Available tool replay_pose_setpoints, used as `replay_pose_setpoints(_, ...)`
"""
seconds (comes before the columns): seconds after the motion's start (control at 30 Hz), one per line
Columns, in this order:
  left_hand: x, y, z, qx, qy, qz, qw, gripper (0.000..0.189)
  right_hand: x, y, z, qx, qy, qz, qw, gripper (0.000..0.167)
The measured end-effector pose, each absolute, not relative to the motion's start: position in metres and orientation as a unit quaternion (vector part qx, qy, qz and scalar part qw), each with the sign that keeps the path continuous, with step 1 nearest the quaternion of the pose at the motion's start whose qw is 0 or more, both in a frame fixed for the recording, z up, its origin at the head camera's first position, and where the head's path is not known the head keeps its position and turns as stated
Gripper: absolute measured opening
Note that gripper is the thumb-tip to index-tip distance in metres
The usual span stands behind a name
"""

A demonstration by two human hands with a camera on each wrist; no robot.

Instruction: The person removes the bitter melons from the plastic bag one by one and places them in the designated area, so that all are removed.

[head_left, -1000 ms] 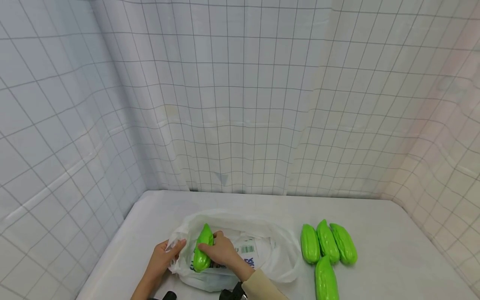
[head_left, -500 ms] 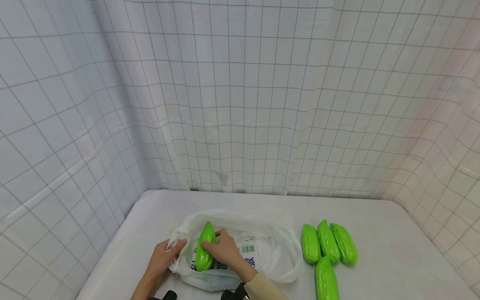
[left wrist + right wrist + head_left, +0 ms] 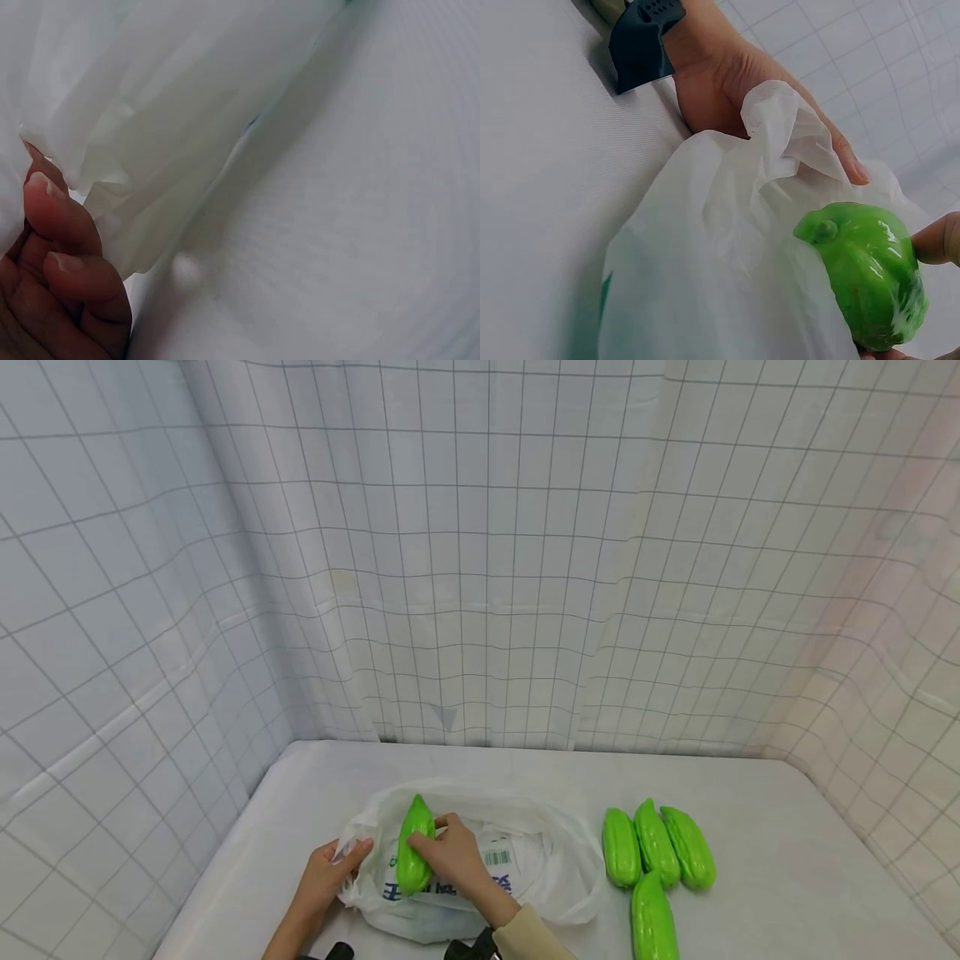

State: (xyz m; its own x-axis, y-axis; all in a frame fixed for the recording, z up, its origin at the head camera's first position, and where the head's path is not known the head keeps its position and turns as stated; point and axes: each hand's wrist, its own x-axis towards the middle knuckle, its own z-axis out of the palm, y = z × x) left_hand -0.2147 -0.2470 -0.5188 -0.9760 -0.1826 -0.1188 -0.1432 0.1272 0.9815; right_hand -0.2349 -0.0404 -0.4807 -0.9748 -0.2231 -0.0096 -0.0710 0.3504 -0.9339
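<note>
My right hand [image 3: 453,856] grips a glossy, ridged green bitter melon [image 3: 414,852] by its side, inside the mouth of a white plastic bag [image 3: 573,881]. The melon's tapered tip points away from me, and its blunt, knobbed end [image 3: 862,270] fills the right wrist view's lower right. At the bag's left side, my left hand [image 3: 330,872] pinches the rim between thumb and fingers. Curled fingers [image 3: 86,289] and thin bag film show close up in the left wrist view. Printed blue lettering and a barcode show within the bag.
Several similar green bitter melons [image 3: 656,843] lie grouped on the white table [image 3: 780,860] to the right of the bag, one of them nearer me [image 3: 652,918]. White gridded curtains [image 3: 480,610] enclose the table at the back and both sides.
My right hand and the bitter melon have shifted slightly right and away from me over the bag's opening, uncovering more lettering. My left hand keeps its place on the rim.
</note>
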Motion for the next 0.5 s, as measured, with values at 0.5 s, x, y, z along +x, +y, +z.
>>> replay_pose_setpoints(0.5,-0.2158,-0.2469,-0.5193,0.113,-0.759,-0.641,0.015,0.036,-0.2302,-0.0300,-0.4719,-0.072,0.817,-0.569,0.063,0.053)
